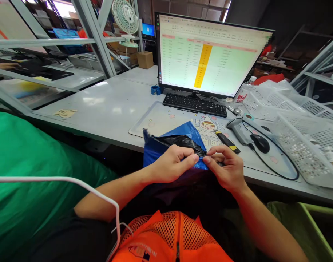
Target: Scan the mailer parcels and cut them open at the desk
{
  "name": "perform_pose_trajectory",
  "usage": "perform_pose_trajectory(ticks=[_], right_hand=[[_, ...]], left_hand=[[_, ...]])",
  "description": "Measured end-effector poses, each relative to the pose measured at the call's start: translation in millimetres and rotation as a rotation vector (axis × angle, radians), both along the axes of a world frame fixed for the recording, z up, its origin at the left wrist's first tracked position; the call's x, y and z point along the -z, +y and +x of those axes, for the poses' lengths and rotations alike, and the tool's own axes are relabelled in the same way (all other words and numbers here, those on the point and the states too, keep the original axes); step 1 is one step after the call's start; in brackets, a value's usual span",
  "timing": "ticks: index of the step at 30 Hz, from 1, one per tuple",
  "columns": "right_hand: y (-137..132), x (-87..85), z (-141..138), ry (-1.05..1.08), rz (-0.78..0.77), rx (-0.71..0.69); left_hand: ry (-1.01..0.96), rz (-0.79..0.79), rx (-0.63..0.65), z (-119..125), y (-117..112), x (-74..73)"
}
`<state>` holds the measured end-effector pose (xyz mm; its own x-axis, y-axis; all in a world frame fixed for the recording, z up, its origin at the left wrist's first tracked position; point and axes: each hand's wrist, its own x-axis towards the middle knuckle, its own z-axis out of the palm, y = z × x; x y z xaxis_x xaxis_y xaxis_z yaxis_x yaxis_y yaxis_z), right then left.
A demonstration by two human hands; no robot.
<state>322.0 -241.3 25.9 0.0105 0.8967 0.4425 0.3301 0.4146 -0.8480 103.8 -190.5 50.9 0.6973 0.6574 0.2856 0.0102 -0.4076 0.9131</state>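
Note:
A blue plastic mailer bag (155, 151) with a black inner lining is held at the desk's front edge, its mouth partly open towards me. My left hand (173, 163) pinches the bag's edge between thumb and fingers. Close beside it, my right hand (226, 165) pinches the same edge, the fingertips of both hands almost meeting. What lies inside the bag is hidden. Just past my right hand, a black and yellow utility knife (226, 142) rests on the desk mat (152, 122).
A barcode scanner (239, 131) and a mouse (260, 143) lie to the right, near white plastic baskets (300, 145). Behind the mat stand a keyboard (195, 104) and monitor (210, 54). A blue tape roll (155, 90) sits left of them. Green sacking (32, 156) bulges at left.

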Motion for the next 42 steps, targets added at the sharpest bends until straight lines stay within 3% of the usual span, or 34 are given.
perform_pose_trajectory(ticks=[4,9,11,16,20,23,26,31,34,37,40,42], right_hand=[[14,5.4,23,0.079,0.023,0.203],[28,7.5,29,0.132,0.049,0.231],[23,3.5,26,0.087,0.04,0.16],[-7,-13.2,9,-0.305,0.041,-0.32],[-32,-21.6,-11,-0.514,0.139,-0.37],[-43,-21.1,-23,-0.457,0.156,-0.397],[-47,-15.3,-31,-0.343,0.101,-0.289],[-55,-7.4,-41,-0.444,0.015,-0.063],[-56,-2.5,-39,-0.351,-0.044,-0.041],[-31,7.6,-26,-0.123,-0.112,0.037],[23,18.1,-7,0.119,-0.17,-0.02],[64,22.4,9,0.079,-0.157,-0.063]], left_hand=[[-0.018,-0.035,0.056,-12,-4,5.6],[-0.243,-0.213,-0.108,-24,-6,26.2],[-0.236,-0.145,-0.119,-30,-8,32.8],[-0.304,0.215,-0.217,-42,-17,43.4],[-0.352,0.446,-0.334,-37,-23,50.6],[-0.376,0.544,-0.301,-28,-27,56.6],[-0.391,0.533,-0.313,-20,-33,60.3],[-0.305,0.515,-0.423,-12,-48,59.2],[-0.287,0.38,-0.344,-14,-51,59.8],[-0.191,0.39,-0.282,-19,-34,59.8],[0.081,0.647,-0.477,-19,9,54.8],[0.294,0.674,-0.536,-17,47,50.7]])
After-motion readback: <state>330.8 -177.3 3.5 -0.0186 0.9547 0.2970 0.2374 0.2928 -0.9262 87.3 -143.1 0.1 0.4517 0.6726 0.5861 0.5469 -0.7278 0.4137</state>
